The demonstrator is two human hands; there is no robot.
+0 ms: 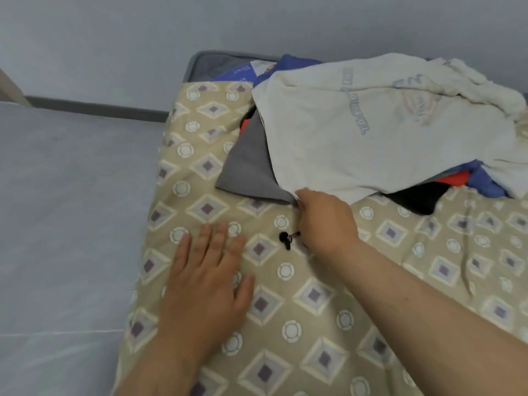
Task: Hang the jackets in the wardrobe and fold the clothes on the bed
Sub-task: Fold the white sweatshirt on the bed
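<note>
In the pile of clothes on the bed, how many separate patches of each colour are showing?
white cloth: 1
gray cloth: 1
black cloth: 1
red cloth: 2
blue cloth: 2
Total: 7 patches; how many garments that makes, I cannot tell.

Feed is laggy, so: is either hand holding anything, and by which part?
The right hand pinches the white printed shirt at its near corner. The left hand lies flat on the patterned bedspread, holding nothing.
</note>
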